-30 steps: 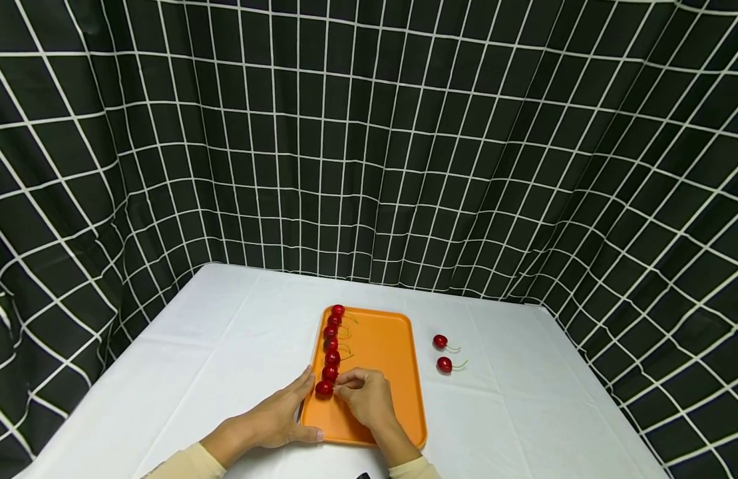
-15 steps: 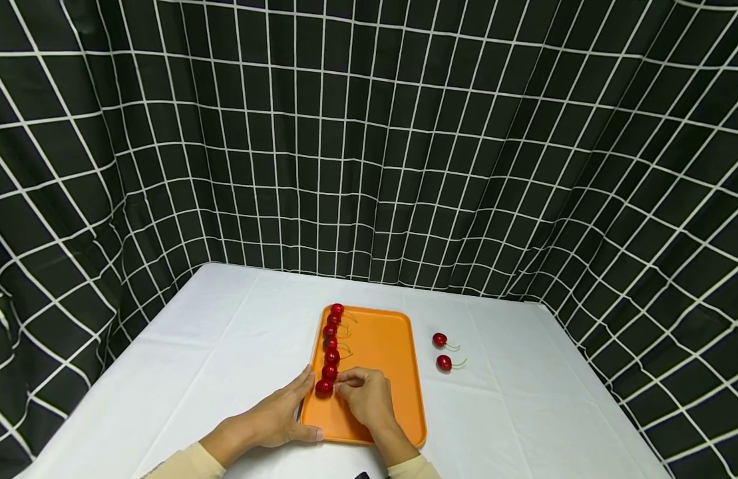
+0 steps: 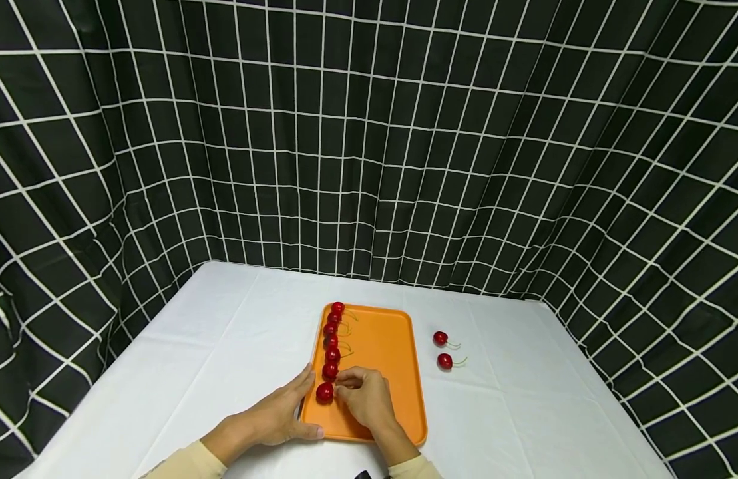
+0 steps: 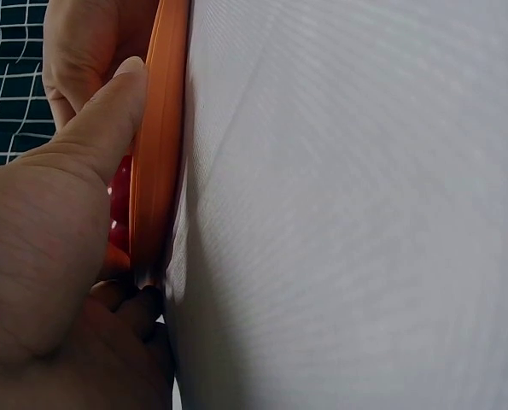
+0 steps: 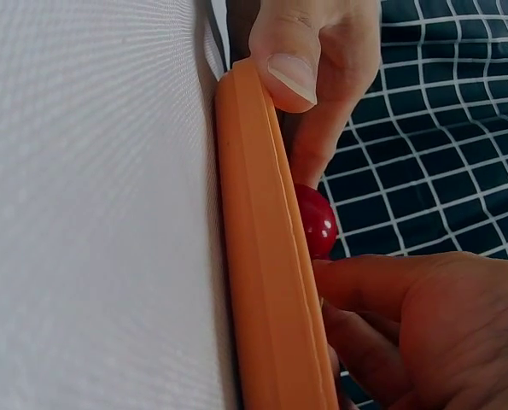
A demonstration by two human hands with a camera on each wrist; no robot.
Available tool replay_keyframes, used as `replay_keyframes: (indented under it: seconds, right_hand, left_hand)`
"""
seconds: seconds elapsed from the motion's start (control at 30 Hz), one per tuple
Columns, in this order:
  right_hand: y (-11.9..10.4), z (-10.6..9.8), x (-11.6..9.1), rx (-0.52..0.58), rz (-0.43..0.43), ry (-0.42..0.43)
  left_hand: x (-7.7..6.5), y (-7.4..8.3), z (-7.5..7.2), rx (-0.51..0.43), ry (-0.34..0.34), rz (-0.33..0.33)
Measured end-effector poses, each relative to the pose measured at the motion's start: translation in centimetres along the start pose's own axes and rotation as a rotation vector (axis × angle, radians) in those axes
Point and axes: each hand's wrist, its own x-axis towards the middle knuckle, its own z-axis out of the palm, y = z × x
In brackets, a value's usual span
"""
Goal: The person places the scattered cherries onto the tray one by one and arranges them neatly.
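A row of several red cherries (image 3: 332,355) with thin green stems runs along the left side of an orange tray (image 3: 383,346). Nearest the person, one cherry (image 3: 325,393) sits slightly apart from that row. My right hand (image 3: 366,398) reaches over the tray and pinches this cherry at its stem side; the stem is mostly hidden by the fingers. My left hand (image 3: 277,416) holds the tray's near left corner, thumb over the front rim and fingers along the left side. In the right wrist view, the left thumb (image 5: 289,68) lies on the tray rim, and the red cherry (image 5: 317,224) shows between both hands.
Two more cherries, one farther (image 3: 440,338) and one closer (image 3: 444,361), lie on the white tablecloth (image 3: 512,379) right of the tray. A black curtain with a white grid (image 3: 369,146) surrounds the table at the back and sides.
The nearest cherry has shifted slightly toward the person, opening a small gap to the row. Both hands stay almost in place.
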Motion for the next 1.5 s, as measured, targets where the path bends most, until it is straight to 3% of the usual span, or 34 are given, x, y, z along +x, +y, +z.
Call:
replay_keyframes:
  seconds: [0.2,0.47,0.97,1.27,1.5]
  right_hand:
    - [0.1,0.0,-0.1,-0.014,-0.026,-0.002]
    - [0.1,0.3,-0.2,-0.063,-0.001,0.071]
    - [-0.1,0.1,-0.5,-0.038,-0.018,0.044]
    - [-1.3,-3.3,0.8,-0.006,-0.036,0.139]
    - [-1.5,-7.7,2.2,0.12,-0.141,0.223]
  left_hand:
    - [0.0,0.0,0.0,0.003,-0.007,0.003]
    - [-0.2,0.0,0.0,-0.005,-0.013,0.002]
    - [-0.5,0.1,0.1,-0.011,-0.021,-0.01]
    - [-0.2,0.2,-0.1,-0.015,-0.017,-0.017]
    - [0.1,0.0,-0.1,0.025,-0.014,-0.014]
